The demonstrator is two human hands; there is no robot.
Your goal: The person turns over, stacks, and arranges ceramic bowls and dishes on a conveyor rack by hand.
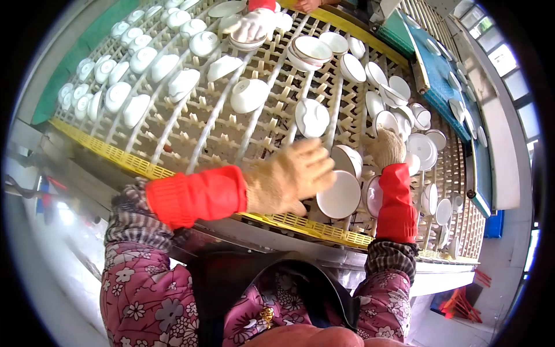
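Note:
My left hand [292, 176], in a tan knit glove with a red cuff, is stretched over the slatted conveyor, slightly blurred. Its fingers are extended and nothing shows in them. Just right of it, a white bowl [338, 195] with a thin dark rim lies tilted, with another bowl [349, 157] behind it. My right hand [388, 149], gloved the same way, has its fingers closed at the near edge of a white bowl [386, 122]. Other bowls crowd around that hand, and a white bowl [374, 196] leans beside its red cuff.
Upturned white bowls [141, 59] lie in rows on the conveyor [231, 139], left and far. A co-worker's white-gloved hand [254, 26] rests on a bowl at the far side; another person's bare hand [307, 5] is nearby. A blue belt [442, 87] with bowls runs at right. Yellow edging [110, 146] lines the near side.

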